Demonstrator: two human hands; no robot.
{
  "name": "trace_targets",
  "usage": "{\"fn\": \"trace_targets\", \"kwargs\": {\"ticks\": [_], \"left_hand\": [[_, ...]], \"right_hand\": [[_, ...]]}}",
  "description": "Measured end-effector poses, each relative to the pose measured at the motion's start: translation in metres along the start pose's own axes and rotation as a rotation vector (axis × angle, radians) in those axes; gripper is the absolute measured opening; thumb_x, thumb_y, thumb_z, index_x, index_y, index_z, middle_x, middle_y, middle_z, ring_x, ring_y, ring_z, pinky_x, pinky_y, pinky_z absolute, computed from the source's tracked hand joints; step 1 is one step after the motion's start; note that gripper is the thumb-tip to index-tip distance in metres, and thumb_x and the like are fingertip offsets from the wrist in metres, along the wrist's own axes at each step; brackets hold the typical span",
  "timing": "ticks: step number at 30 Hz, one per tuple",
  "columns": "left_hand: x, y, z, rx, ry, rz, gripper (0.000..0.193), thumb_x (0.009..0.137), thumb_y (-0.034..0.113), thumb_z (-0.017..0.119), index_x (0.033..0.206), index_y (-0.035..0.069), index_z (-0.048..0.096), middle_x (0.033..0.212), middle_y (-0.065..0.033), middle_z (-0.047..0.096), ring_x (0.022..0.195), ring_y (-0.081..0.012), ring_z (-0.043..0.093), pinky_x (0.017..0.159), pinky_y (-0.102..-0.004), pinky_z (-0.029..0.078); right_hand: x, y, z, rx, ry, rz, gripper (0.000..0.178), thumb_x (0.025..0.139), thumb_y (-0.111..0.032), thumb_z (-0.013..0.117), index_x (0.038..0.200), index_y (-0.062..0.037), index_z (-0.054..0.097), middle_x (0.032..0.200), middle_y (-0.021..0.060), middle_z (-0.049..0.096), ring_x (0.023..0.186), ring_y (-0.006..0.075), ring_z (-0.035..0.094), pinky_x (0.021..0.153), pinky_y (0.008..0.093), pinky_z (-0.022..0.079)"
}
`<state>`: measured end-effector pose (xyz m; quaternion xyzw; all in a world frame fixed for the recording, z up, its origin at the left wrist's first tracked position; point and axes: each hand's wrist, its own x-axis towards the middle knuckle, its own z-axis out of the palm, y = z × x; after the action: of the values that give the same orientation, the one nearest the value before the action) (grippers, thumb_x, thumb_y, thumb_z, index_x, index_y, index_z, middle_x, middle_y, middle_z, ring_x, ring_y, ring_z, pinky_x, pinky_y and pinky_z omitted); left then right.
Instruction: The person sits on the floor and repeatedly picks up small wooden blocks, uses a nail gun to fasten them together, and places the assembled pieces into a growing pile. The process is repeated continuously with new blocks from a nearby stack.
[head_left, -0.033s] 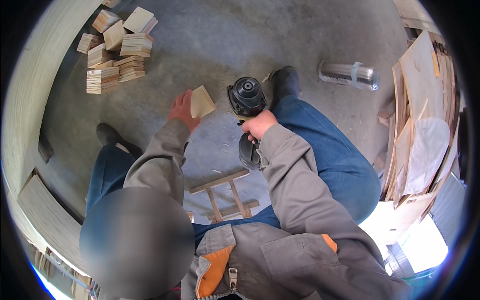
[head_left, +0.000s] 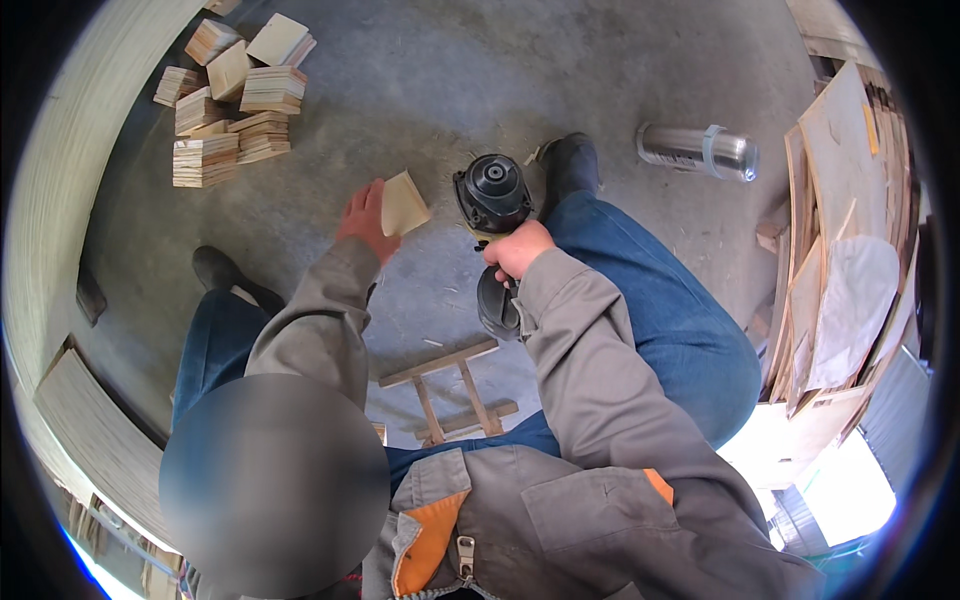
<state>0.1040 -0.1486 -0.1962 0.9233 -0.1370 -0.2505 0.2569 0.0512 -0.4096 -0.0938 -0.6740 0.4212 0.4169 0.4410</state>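
Observation:
My left hand (head_left: 367,222) holds the edge of a small square plywood piece (head_left: 404,204) above the concrete floor, its thumb partly hidden. To the right, my right hand (head_left: 520,249) wraps round the handle of a nail gun (head_left: 494,193). The tool has a black round cap facing up and a dark drum-shaped part (head_left: 498,303) below my hand. A short gap separates the nail gun from the plywood piece. The tool's nose is hidden beneath its body.
Several stacks of square plywood pieces (head_left: 205,160) stand at the far left. A steel flask (head_left: 697,151) lies beyond my right knee. Leaning plywood offcuts (head_left: 850,150) crowd the right side. A small wooden frame (head_left: 440,363) lies between my legs. A pale board wall (head_left: 60,180) curves along the left.

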Motion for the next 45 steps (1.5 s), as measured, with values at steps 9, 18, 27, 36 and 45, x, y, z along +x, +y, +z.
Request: {"fn": "trace_targets", "kwargs": {"ticks": [9,18,27,36,45], "left_hand": [[-0.016,-0.006,-0.024,0.088,0.051,-0.016,0.102,0.068,0.020,0.085,0.154,0.012,0.030,0.155,-0.0150,0.036,0.142,-0.0343,0.037,0.114,-0.0432,0.037],[-0.030,-0.026,-0.164,0.175,0.139,-0.143,0.074,0.075,0.031,0.081,0.140,0.008,0.052,0.138,-0.0178,0.056,0.127,-0.0343,0.055,0.105,-0.0410,0.046],[-0.160,0.104,-0.314,-0.019,0.447,0.341,0.056,0.081,0.022,0.077,0.130,0.002,0.059,0.123,-0.0184,0.066,0.116,-0.0323,0.062,0.100,-0.0373,0.048],[-0.213,0.072,-0.308,-0.028,0.571,0.244,0.051,0.080,0.019,0.077,0.126,0.004,0.061,0.113,-0.0157,0.068,0.104,-0.0306,0.066,0.091,-0.0380,0.052],[-0.207,0.060,-0.326,0.024,0.551,0.225,0.054,0.082,0.017,0.075,0.132,0.004,0.058,0.119,-0.0166,0.067,0.108,-0.0284,0.065,0.095,-0.0378,0.052]], "right_hand": [[-0.001,0.001,-0.002,-0.014,-0.001,0.021,0.019,0.071,-0.011,0.075,0.077,0.0062,0.069,0.066,0.0142,0.068,0.051,0.0210,0.063,0.049,0.0378,0.050],[-0.007,0.001,0.017,-0.048,0.020,0.008,0.017,0.075,-0.009,0.074,0.080,0.0059,0.070,0.070,0.0149,0.069,0.056,0.0218,0.065,0.052,0.0380,0.052],[0.009,0.025,0.037,-0.142,0.109,-0.056,0.017,0.077,-0.010,0.074,0.077,0.0055,0.068,0.066,0.0147,0.066,0.051,0.0228,0.061,0.047,0.0382,0.048],[0.020,0.059,0.066,-0.361,0.131,-0.089,0.024,0.074,-0.023,0.076,0.080,0.0004,0.071,0.077,0.0134,0.074,0.072,0.0226,0.074,0.070,0.0360,0.057],[-0.035,0.045,0.052,0.020,0.216,-0.139,0.012,0.072,-0.002,0.072,0.076,0.0072,0.066,0.066,0.0149,0.066,0.052,0.0229,0.062,0.048,0.0371,0.050]]}}
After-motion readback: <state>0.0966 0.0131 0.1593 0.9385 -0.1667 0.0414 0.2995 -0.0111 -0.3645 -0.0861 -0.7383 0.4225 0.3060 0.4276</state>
